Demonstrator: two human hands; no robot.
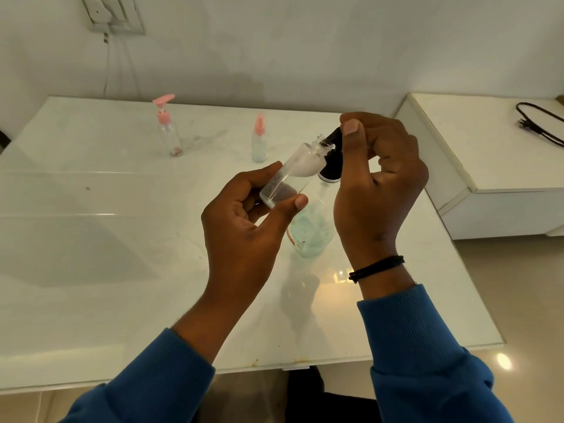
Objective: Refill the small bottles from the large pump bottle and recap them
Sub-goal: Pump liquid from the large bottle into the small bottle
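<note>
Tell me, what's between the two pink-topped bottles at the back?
Nothing: the head view shows only bare white table between the pump bottle and the spray bottle.

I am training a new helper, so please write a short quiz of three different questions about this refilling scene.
1. True or false: the left hand holds a tilted clear small bottle.
2. Which hand presses the black pump of the large pump bottle?
3. How many pink-capped bottles stand at the back of the table: A one, B two, C three?

Key: 1 true; 2 the right hand; 3 B.
</note>
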